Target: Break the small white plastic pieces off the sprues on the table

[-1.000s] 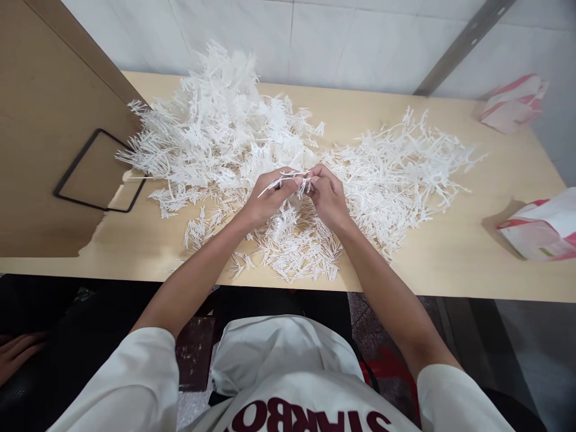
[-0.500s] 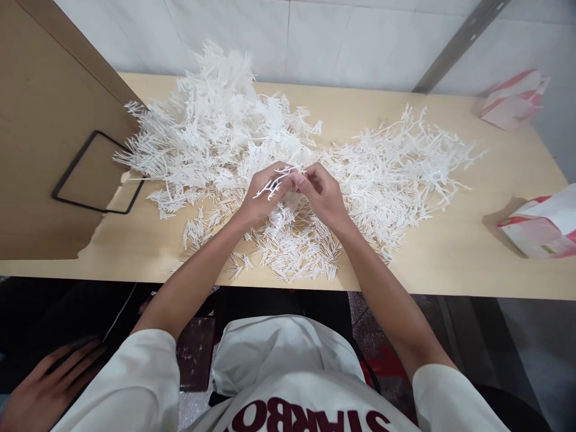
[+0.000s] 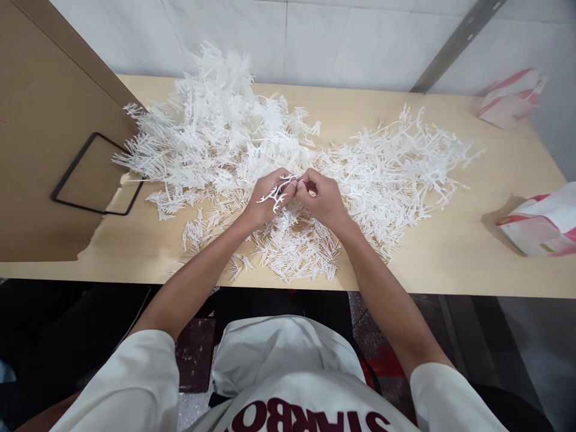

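Left hand [image 3: 261, 205] is pinching a white sprig [image 3: 276, 194] over the counter [image 3: 450, 258], splayed back across that hand, long axis pointing at the right hand [image 3: 326, 197]. Right's pinched too, can't tell on what.

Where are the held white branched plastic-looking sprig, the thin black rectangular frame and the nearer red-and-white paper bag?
White branched sprig [image 3: 275, 195]: head view, on its forks.
Thin black frame [image 3: 73, 165]: head view, slanting left bar.
Nearer red-and-white bag [image 3: 537, 225]: head view, its side.
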`<state>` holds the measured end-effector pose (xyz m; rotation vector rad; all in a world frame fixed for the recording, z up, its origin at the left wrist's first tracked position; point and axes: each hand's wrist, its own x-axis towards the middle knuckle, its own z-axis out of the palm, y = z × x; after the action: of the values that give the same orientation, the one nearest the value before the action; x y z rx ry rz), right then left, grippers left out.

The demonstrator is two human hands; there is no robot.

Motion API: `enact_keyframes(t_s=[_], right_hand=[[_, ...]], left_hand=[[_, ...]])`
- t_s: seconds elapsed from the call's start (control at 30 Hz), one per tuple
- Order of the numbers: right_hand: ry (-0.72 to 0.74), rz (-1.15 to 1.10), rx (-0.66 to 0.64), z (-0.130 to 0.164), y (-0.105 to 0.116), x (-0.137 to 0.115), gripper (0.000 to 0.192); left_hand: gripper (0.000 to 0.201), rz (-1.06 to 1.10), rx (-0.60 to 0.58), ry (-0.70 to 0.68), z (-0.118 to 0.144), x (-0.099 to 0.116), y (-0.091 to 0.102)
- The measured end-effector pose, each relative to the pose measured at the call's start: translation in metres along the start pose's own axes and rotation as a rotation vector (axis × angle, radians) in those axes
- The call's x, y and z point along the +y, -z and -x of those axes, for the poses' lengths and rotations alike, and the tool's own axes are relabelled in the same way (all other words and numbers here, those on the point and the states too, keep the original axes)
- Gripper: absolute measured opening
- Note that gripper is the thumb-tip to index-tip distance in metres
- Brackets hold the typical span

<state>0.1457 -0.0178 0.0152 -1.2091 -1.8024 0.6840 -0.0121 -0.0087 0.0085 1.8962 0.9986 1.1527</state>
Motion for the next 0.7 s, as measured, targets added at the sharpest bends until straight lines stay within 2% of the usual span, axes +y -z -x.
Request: enact_keyframes(t_s=[0.23,0.37,0.47,0.57,0.7], right_hand=[[0.075,0.204,-0.045,0.0012,0.0036,-0.0013,0.023],[0.083,0.245,-0.064,0.0024,0.0035,-0.002,0.024],[0.1,0.202,0.004,0.0037,0.0017,-0.0021,0.023],[0.074,0.064,0.069,0.0042,0.0,-0.0023,0.019],[0.068,0.043,0.026,0.0028,-0.0012,-0.0013,0.023]], left_hand=[[0.032,-0.079,0.051,0.026,0.0033,-0.0017,-0.0041],[0.029,-0.164,0.092,0.003,0.0043,-0.0005,-0.0046],[0.028,-0.133,0.085,0.008,0.0044,-0.0003,-0.0046],[0.029,-0.03,0.089,0.036,0.0035,-0.0005,-0.0041],[0.028,0.035,0.078,0.057,0.0021,-0.0003,-0.0026]])
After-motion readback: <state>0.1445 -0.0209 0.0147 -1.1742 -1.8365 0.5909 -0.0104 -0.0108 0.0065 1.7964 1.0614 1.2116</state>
